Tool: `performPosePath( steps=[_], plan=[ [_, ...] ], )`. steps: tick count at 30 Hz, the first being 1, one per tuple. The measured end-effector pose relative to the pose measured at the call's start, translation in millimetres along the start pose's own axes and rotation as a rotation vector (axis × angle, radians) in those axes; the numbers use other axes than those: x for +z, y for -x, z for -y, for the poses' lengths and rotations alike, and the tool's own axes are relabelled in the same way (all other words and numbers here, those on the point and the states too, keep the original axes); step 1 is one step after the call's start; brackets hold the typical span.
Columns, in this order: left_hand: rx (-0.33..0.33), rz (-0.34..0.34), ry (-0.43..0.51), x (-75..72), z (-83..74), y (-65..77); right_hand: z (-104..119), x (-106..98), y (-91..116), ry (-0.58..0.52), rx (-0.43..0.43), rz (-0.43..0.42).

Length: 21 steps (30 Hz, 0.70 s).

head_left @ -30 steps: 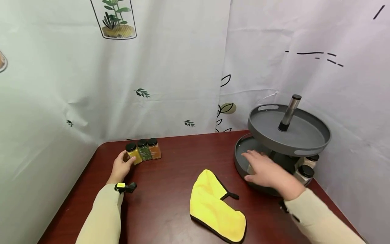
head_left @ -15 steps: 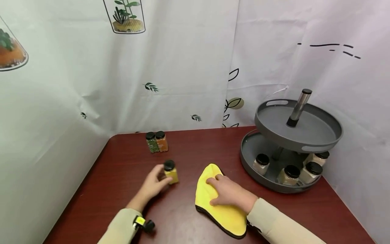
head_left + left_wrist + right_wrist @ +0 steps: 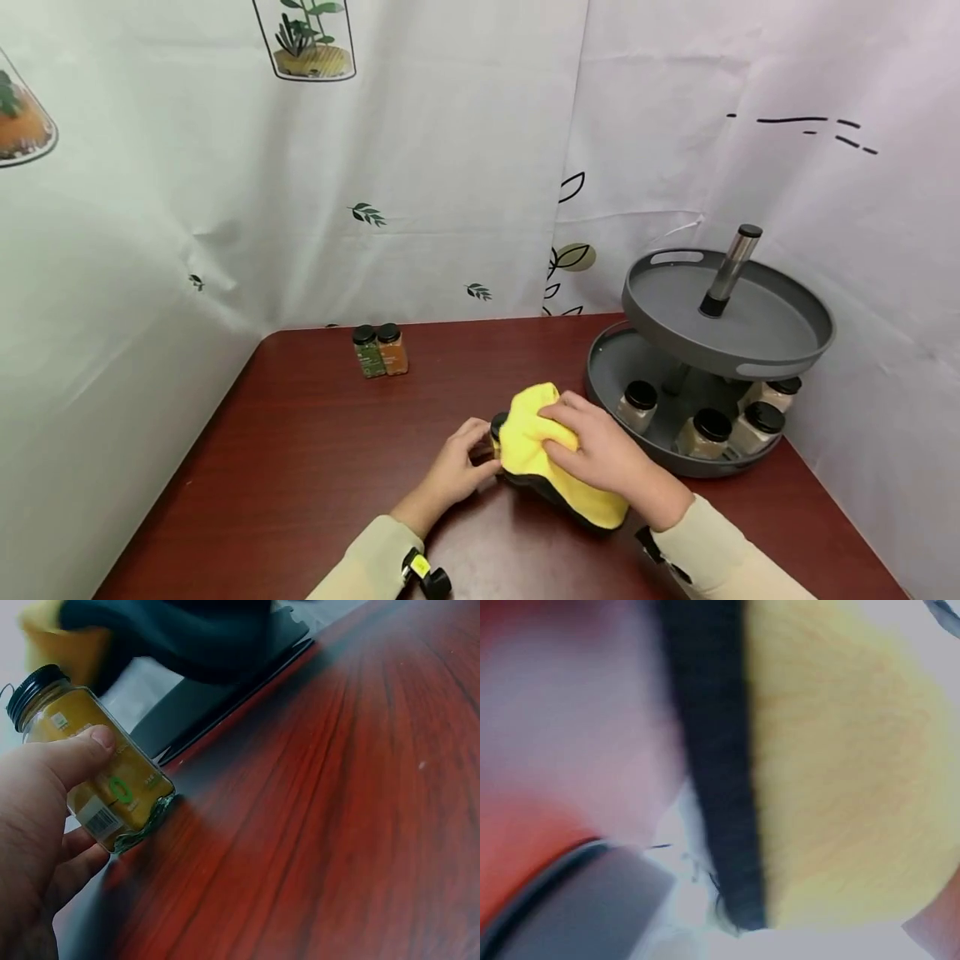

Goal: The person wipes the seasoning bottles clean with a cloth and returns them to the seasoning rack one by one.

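My left hand [image 3: 453, 467] grips a square glass spice jar with a black lid [image 3: 498, 423]. In the left wrist view the yellow-filled spice jar [image 3: 124, 769] is tilted, thumb across its label and fingers behind, its base close over the wood. My right hand [image 3: 600, 446] holds a yellow cloth [image 3: 523, 446] with a dark edging, bunched under the fingers. The cloth overlaps the right side of the jar in the head view and hides much of it. Filling much of the right wrist view are the cloth [image 3: 847, 765] and its black edging.
At the back left of the dark red table [image 3: 315, 467] stand a green spice jar [image 3: 370, 358] and an orange one [image 3: 393, 357]. On the right is a two-tier grey tray [image 3: 757, 321]; several pale jars [image 3: 703, 437] stand on its lower tier. White curtain surrounds the table.
My left hand has carried the yellow jar from beside the other two jars rightward to the cloth. My right hand has left the tray, taken hold of the cloth and lifted it against the jar.
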<state>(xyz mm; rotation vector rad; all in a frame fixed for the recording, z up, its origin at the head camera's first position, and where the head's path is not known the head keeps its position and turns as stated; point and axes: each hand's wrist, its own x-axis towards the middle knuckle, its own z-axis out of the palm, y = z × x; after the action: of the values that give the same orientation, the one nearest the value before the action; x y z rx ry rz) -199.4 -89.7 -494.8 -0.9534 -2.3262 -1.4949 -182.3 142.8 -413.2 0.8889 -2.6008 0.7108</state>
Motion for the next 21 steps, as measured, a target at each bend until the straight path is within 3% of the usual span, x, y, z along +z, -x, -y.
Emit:
performPosePath(
  steps=[4, 9, 10, 16, 18, 21],
  plan=[
    [0.004, -0.016, -0.07, 11.3, 15.7, 1.9, 9, 9, -19, 0.013, -0.019, 0.001],
    [0.028, -0.013, -0.11, 18.9, 24.0, 1.2, 2, 21, -25, 0.063, 0.152, 0.01],
    [0.04, -0.01, -0.107, 19.4, 24.4, 1.0, 1, 21, -22, 0.072, 0.146, -0.006],
    [0.022, -0.011, -0.087, 17.1, 19.9, 1.8, 10, 26, -18, 0.09, -0.104, -0.034],
    [0.02, -0.007, -0.09, 15.3, 18.5, 2.3, 9, 26, -23, 0.093, -0.05, -0.038],
    [0.037, 0.012, -0.116, 13.9, 19.7, 3.8, -1, 26, -24, 0.08, 0.116, 0.003]
  ],
)
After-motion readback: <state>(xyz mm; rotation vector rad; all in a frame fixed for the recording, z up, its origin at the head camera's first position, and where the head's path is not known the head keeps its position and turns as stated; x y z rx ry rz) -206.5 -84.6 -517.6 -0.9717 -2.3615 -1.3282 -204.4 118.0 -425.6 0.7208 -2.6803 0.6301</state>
